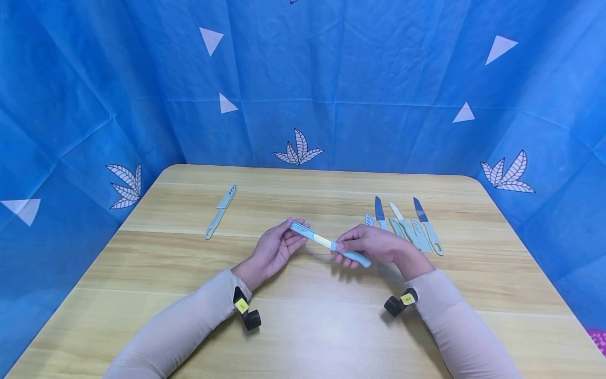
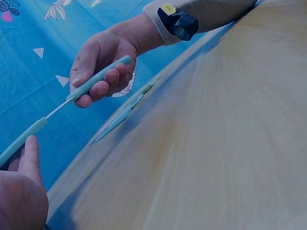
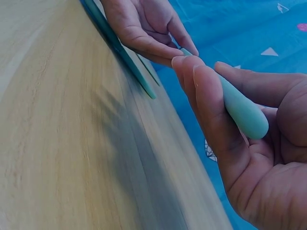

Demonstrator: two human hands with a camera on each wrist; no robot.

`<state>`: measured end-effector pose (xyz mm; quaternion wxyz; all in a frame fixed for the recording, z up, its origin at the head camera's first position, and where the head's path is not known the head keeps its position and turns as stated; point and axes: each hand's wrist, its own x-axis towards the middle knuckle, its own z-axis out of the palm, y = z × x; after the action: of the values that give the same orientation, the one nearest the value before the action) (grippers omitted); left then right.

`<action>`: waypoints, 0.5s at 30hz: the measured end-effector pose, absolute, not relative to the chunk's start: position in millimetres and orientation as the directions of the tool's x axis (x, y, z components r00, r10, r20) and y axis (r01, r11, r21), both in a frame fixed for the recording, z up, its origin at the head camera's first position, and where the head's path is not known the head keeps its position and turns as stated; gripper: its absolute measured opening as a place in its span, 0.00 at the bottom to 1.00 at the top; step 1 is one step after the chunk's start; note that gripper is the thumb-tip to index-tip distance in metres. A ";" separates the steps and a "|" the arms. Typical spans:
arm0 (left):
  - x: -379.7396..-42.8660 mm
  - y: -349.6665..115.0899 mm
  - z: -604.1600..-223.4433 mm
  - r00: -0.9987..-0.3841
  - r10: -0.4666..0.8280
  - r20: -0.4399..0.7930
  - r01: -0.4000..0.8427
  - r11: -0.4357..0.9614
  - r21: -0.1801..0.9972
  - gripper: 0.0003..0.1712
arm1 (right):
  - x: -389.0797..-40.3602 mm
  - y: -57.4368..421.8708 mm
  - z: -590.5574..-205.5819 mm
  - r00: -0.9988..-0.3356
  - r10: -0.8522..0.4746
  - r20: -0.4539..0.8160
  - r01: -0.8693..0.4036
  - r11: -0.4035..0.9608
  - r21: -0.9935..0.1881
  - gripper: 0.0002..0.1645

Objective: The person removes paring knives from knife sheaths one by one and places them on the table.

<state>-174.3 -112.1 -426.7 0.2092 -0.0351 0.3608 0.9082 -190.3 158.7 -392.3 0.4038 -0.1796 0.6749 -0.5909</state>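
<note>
Above the middle of the table, a knife with a pale blue-green handle (image 1: 355,257) points to the left, its blade (image 1: 323,241) partly inside a matching slotted sheath (image 1: 301,229). My left hand (image 1: 274,248) holds the sheath between thumb and fingers. Curled round the handle are the fingers of my right hand (image 1: 376,244). Between handle and sheath a short length of blade (image 2: 58,109) shows in the left wrist view. From the right wrist view, the rounded handle end (image 3: 252,122) sticks out of the right hand's grip.
Left on the table lies a sheathed knife (image 1: 221,211). Beyond my right hand lie a dark-bladed knife (image 1: 380,208), a light-bladed knife (image 1: 396,211), another dark-bladed knife (image 1: 431,234) and loose sheaths (image 1: 420,235). Blue curtain (image 1: 379,137) hangs behind the wooden table (image 1: 303,331).
</note>
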 end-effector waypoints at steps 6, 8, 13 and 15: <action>-175.0 -113.3 -426.8 -0.913 0.349 -0.213 -0.401 -0.663 0.632 0.22 | -190.2 160.4 -390.7 -0.603 -0.725 -0.332 0.240 0.233 -0.943 0.22; -175.0 -113.9 -426.9 -0.914 0.347 -0.211 -0.398 -0.666 0.631 0.22 | -190.5 161.0 -390.3 -0.601 -0.726 -0.334 0.239 0.236 -0.942 0.22; -175.3 -114.5 -426.6 -0.915 0.341 -0.215 -0.398 -0.673 0.623 0.22 | -191.9 163.1 -389.9 -0.597 -0.728 -0.337 0.233 0.245 -0.941 0.22; -175.5 -114.5 -426.5 -0.915 0.337 -0.220 -0.398 -0.675 0.622 0.22 | -192.0 163.8 -389.5 -0.595 -0.728 -0.339 0.234 0.246 -0.940 0.22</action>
<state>-175.5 -114.5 -426.5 0.2011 -0.0432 0.3497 0.9140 -192.0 163.8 -389.5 0.4108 -0.1832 0.6741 -0.5859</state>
